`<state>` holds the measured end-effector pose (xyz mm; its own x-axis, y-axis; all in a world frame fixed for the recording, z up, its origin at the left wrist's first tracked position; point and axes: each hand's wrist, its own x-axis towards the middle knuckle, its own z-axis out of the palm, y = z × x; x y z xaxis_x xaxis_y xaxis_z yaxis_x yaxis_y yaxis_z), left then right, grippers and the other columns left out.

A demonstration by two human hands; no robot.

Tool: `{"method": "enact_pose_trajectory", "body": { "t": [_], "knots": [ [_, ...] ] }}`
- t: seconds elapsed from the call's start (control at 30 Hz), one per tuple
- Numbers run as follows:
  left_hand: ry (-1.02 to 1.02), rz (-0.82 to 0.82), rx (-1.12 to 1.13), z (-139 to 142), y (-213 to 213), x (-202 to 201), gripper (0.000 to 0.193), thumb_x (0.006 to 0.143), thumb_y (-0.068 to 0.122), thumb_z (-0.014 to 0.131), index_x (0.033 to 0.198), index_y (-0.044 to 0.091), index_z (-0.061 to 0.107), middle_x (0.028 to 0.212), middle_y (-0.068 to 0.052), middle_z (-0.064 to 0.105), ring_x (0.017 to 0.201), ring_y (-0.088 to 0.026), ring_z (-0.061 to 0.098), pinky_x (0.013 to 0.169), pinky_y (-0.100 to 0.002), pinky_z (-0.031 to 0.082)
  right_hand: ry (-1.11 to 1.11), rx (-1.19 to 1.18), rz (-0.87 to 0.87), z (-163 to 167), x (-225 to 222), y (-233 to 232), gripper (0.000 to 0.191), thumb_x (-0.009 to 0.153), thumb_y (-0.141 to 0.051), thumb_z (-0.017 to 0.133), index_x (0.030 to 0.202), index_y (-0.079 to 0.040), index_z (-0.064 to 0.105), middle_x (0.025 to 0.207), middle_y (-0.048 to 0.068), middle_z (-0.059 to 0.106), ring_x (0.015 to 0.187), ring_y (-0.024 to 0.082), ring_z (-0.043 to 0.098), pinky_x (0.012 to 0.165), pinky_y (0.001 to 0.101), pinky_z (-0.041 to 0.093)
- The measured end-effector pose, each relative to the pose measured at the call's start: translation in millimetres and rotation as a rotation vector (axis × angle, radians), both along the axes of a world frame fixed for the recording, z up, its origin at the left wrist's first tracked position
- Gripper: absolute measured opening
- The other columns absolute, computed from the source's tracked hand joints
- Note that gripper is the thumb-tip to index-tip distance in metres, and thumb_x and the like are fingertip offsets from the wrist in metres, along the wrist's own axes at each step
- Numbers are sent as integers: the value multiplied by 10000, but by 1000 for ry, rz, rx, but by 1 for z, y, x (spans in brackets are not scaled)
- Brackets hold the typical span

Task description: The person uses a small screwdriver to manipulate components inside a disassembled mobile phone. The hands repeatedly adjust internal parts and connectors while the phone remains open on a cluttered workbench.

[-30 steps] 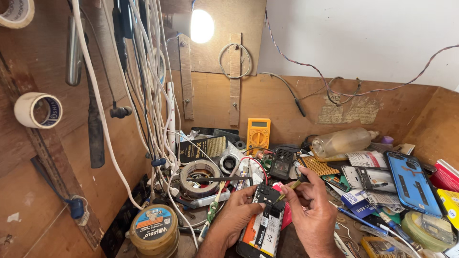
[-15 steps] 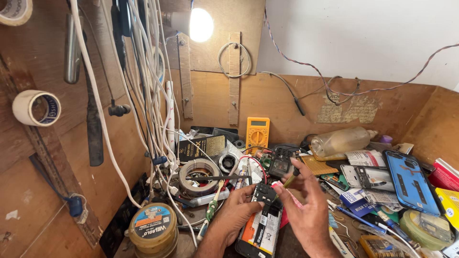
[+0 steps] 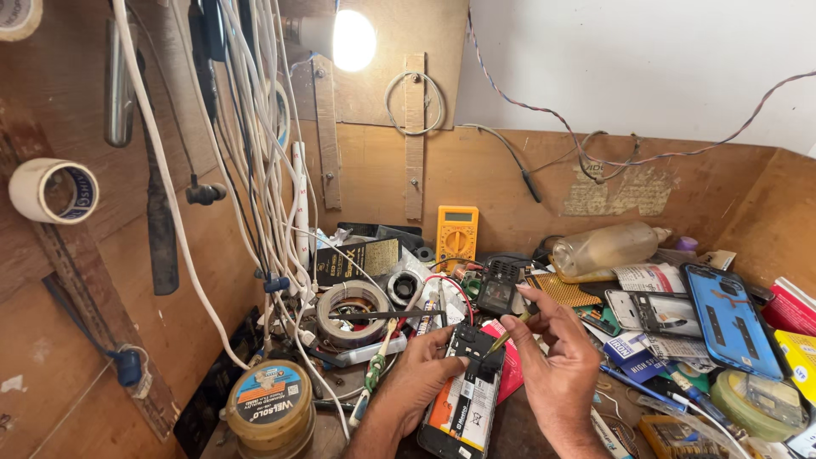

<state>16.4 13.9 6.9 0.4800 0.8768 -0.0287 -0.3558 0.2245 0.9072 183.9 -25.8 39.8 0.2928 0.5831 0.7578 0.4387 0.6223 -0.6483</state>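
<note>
An opened phone (image 3: pixel 463 393) with its back cover off lies on the cluttered bench at the bottom centre, its battery and circuit board showing. My left hand (image 3: pixel 418 378) grips its left edge and steadies it. Beside it my right hand (image 3: pixel 557 365) pinches a thin yellow-handled tool (image 3: pixel 503 338), and the tip touches the upper part of the phone's board.
A yellow multimeter (image 3: pixel 456 236) stands at the back. A tape roll (image 3: pixel 350 308) and a round tin (image 3: pixel 270 406) sit to the left, under hanging white cables (image 3: pixel 255 127). A blue phone case (image 3: pixel 729 316), a plastic bottle (image 3: pixel 605 248) and phone parts crowd the right. A lit bulb (image 3: pixel 353 38) hangs above.
Both hands and the phone stay in nearly the same place. The view has shifted slightly, and my right hand's tool tip now rests on the board.
</note>
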Motion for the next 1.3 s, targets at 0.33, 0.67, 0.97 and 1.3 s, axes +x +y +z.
{"method": "enact_pose_trajectory", "body": {
  "t": [0.33,0.67,0.97,1.3],
  "knots": [
    [110,46,33,6,-3,3,463,839,-45,625,1301,-18,646,957,-101,761,753,-154,729,658,-300,603,-30,-72,30,3,-5,-7,601,848,33,758,1421,-17,584,1035,100,633,859,133,635,776,274,562],
    [238,106,17,-2,-1,4,717,696,-51,757,1364,-35,498,1050,-140,752,858,-193,748,777,-325,611,159,-200,186,-2,-1,-9,665,881,2,669,1492,-54,413,956,37,656,863,104,664,789,253,581],
    [230,184,-40,-8,-1,7,691,685,-58,755,1327,0,507,961,-153,736,783,-234,734,704,-354,602,147,-6,-7,-3,12,-8,650,914,0,679,1514,-30,430,863,36,664,765,70,640,666,214,537],
    [89,-60,66,22,-3,9,554,730,-107,691,1282,-86,658,895,-144,772,693,-205,705,635,-336,584,424,-45,-279,-1,58,-1,534,982,-33,636,1472,-14,426,880,81,710,684,87,552,587,245,444]
  ]
}}
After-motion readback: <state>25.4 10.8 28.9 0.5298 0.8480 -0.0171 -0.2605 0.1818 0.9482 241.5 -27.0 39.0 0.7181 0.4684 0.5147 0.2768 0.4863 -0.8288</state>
